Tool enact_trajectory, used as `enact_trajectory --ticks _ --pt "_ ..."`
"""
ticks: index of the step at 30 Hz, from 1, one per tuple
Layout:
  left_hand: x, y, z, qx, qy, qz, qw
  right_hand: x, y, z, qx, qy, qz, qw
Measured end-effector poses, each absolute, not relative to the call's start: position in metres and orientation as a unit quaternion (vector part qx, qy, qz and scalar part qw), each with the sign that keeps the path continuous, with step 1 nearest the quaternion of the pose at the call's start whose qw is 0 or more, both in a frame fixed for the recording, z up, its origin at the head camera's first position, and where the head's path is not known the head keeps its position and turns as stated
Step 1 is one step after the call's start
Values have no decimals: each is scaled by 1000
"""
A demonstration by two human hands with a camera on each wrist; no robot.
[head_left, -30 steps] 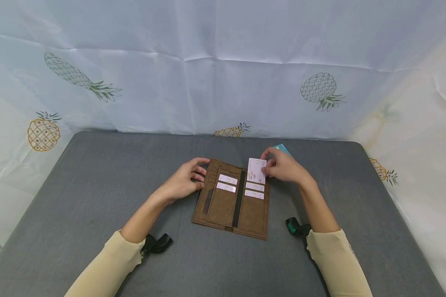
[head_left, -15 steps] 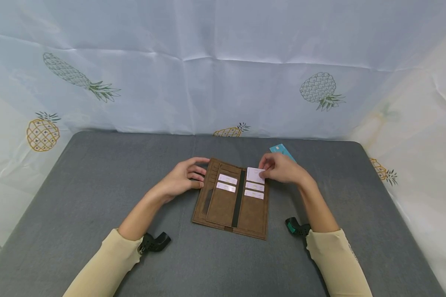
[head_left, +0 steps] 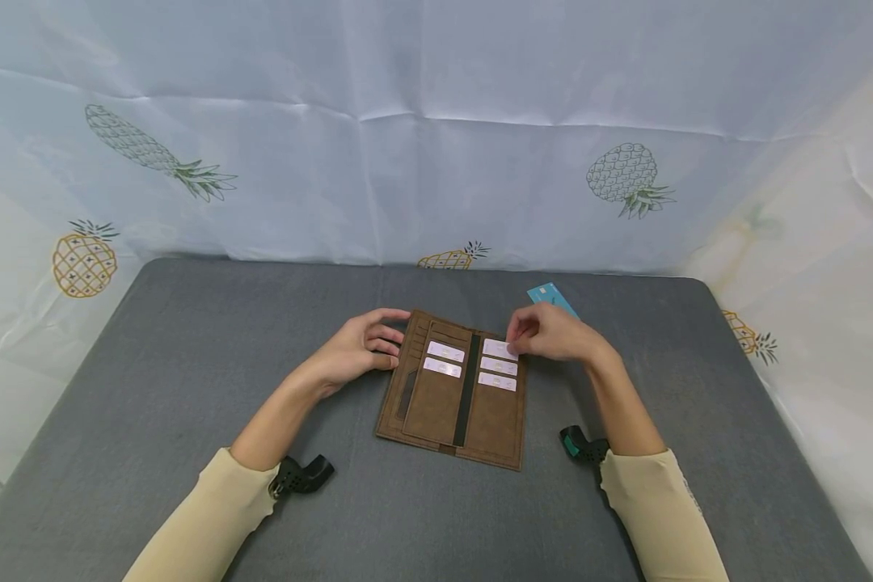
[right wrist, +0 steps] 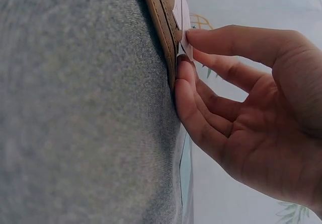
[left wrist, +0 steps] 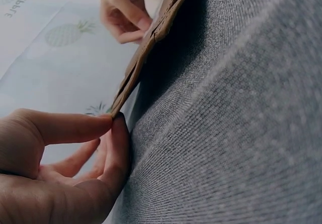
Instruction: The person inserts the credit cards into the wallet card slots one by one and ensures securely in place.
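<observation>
A brown wallet (head_left: 432, 412) lies unfolded on the grey table, with several pale cards standing in its slots on both halves. With thumb and fingers, my left hand (head_left: 358, 352) pinches the wallet's left edge; the left wrist view shows that edge between the thumb and a finger (left wrist: 118, 146). My right hand (head_left: 553, 331) is at the upper right of the wallet. It pinches the top pale card (head_left: 496, 348), which sits mostly inside its slot. In the right wrist view the thumb presses on this card (right wrist: 185, 30), with fingertips behind it.
Behind my right hand a blue card (head_left: 551, 296) lies on the grey table (head_left: 247, 323), partly covered by the hand. A pineapple-print cloth (head_left: 480, 186) hangs along the table's far edge. Black wrist devices (head_left: 301, 475) sit under both sleeves.
The top right pale card has slid down into its slot, from standing high above it to only a strip showing. My right hand moved slightly down, uncovering more of the blue card.
</observation>
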State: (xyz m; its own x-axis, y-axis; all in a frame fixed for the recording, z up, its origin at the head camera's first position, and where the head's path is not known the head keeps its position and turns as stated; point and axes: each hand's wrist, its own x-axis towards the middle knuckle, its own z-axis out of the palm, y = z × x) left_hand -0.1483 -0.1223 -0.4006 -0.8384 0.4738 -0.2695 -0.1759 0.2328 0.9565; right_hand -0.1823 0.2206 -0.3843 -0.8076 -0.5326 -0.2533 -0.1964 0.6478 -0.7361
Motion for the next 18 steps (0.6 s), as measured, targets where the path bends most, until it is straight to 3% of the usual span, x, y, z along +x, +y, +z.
enact_trajectory --ticks 18 --pt "-148 -122 -401 98 736 617 260 -183 224 -383 -210 873 -361 252"
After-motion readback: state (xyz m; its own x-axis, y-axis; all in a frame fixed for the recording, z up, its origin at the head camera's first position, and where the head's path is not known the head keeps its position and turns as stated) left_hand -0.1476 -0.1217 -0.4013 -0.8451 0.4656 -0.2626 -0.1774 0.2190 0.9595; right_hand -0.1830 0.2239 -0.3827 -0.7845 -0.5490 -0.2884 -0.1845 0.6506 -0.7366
